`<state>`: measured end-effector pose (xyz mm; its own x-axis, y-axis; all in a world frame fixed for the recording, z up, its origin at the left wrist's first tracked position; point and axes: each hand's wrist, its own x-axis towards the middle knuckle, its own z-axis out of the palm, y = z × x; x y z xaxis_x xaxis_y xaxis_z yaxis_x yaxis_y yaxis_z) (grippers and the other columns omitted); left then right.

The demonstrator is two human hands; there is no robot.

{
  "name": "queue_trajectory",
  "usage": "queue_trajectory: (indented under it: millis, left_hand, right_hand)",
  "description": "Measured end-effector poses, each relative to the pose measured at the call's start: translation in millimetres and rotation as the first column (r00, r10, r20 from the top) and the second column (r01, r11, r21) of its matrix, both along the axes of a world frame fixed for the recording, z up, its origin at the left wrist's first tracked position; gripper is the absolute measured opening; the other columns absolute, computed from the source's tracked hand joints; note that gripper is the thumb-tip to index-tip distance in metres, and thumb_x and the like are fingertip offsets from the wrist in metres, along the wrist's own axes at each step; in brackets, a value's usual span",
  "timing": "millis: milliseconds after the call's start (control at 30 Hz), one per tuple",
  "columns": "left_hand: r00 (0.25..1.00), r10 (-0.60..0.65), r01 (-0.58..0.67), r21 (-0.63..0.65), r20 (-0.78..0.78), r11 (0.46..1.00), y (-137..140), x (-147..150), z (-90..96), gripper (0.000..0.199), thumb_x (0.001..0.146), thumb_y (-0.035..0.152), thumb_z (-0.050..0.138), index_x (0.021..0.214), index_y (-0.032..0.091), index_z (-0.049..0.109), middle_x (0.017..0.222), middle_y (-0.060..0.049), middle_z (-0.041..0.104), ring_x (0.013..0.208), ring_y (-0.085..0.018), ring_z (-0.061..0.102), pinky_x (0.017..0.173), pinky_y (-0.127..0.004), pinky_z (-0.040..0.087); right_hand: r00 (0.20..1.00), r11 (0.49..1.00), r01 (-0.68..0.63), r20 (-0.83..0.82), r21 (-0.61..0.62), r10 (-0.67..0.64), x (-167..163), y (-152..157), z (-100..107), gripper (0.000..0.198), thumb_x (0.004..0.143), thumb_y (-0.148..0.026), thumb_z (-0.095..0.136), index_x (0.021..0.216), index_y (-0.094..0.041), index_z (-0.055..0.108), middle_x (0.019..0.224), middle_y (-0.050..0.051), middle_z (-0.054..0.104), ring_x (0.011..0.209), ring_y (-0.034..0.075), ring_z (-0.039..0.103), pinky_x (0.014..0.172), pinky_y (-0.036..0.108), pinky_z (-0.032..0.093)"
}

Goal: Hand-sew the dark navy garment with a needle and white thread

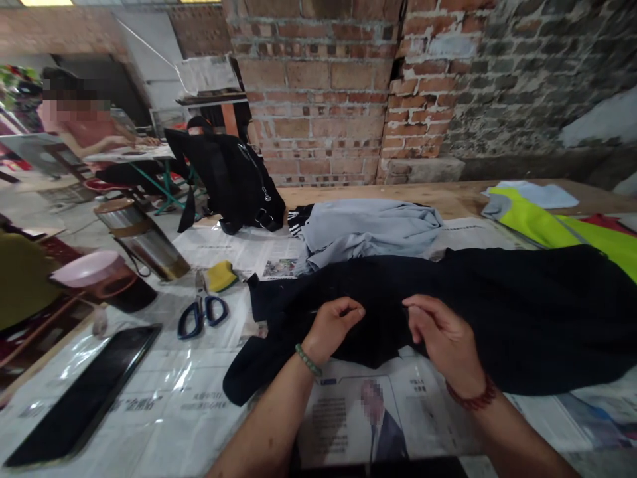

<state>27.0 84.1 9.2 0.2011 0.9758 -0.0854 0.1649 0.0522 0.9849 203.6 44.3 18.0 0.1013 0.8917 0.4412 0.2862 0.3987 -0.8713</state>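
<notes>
Your left hand (332, 324) and right hand (438, 335) each pinch the black cloth (497, 312) spread on the bench (448, 196) in front of you. One pair of scissors (202, 313) lies to the left, well apart. One grey garment (368, 229) and one black backpack (233, 179) sit behind. Newspaper near you lies bare.

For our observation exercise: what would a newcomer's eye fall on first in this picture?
First, the left hand and right hand pinching the black garment spread over newspaper in the centre. Next, the neon yellow vest at far right, and the blue-handled scissors lying left of the garment.
</notes>
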Motion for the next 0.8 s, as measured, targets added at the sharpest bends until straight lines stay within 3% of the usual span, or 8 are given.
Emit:
queue_trajectory:
  millis: [133, 233, 433, 633, 800]
  left_hand:
    - [1.000, 0.013, -0.012, 0.025, -0.016, 1.000, -1.0, -2.9, 4.3, 0.017, 0.068, 0.032, 0.059, 0.066, 0.016, 0.062, 0.059, 0.004, 0.053, 0.057, -0.009, 0.043, 0.055, -0.021, 0.033]
    - [1.000, 0.024, -0.023, 0.055, -0.017, 0.998, -1.8, -4.9, 7.3, 0.016, 0.067, 0.032, 0.059, 0.067, 0.016, 0.063, 0.061, 0.003, 0.056, 0.059, -0.011, 0.046, 0.059, -0.021, 0.036]
    - [0.997, 0.043, -0.035, 0.132, -0.057, 0.991, -5.2, -3.4, 10.2, 0.014, 0.069, 0.029, 0.059, 0.068, 0.016, 0.064, 0.061, 0.002, 0.058, 0.057, -0.010, 0.049, 0.055, -0.021, 0.039]
    - [0.986, 0.029, 0.015, 0.266, -0.164, 0.964, -7.4, -2.3, 7.6, 0.008, 0.067, 0.025, 0.062, 0.069, 0.018, 0.067, 0.067, -0.001, 0.064, 0.063, -0.013, 0.056, 0.055, -0.021, 0.044]
    - [0.967, 0.069, 0.023, 0.352, -0.246, 0.936, -9.1, -2.4, 6.7, 0.007, 0.067, 0.021, 0.062, 0.071, 0.019, 0.067, 0.069, 0.000, 0.065, 0.065, -0.014, 0.059, 0.059, -0.023, 0.046]
  right_hand:
    - [0.961, 0.983, -0.125, 0.230, -0.131, 0.153, -16.6, -11.7, -8.2, 0.021, 0.083, -0.032, 0.043, 0.085, -0.019, 0.061, 0.054, -0.004, 0.051, 0.046, 0.007, 0.046, 0.045, 0.016, 0.037]
    - [0.933, 0.980, -0.126, 0.319, -0.154, 0.170, -26.6, -13.8, -24.6, 0.025, 0.085, -0.032, 0.038, 0.080, -0.019, 0.059, 0.055, -0.003, 0.052, 0.048, 0.008, 0.046, 0.048, 0.017, 0.037]
    - [0.928, 0.984, -0.052, 0.354, -0.172, 0.111, -28.0, -9.6, -44.4, 0.024, 0.086, -0.030, 0.035, 0.083, -0.019, 0.056, 0.057, -0.002, 0.053, 0.049, 0.010, 0.049, 0.049, 0.020, 0.036]
    - [0.945, 0.988, -0.005, 0.323, -0.156, 0.056, -29.5, -8.0, -45.0, 0.022, 0.086, -0.029, 0.034, 0.085, -0.019, 0.054, 0.056, -0.003, 0.051, 0.048, 0.009, 0.048, 0.049, 0.019, 0.034]
    - [0.947, 0.984, -0.032, 0.310, -0.176, 0.086, -30.1, -8.8, -41.5, 0.021, 0.086, -0.028, 0.034, 0.083, -0.019, 0.052, 0.055, -0.003, 0.050, 0.049, 0.009, 0.048, 0.050, 0.020, 0.034]
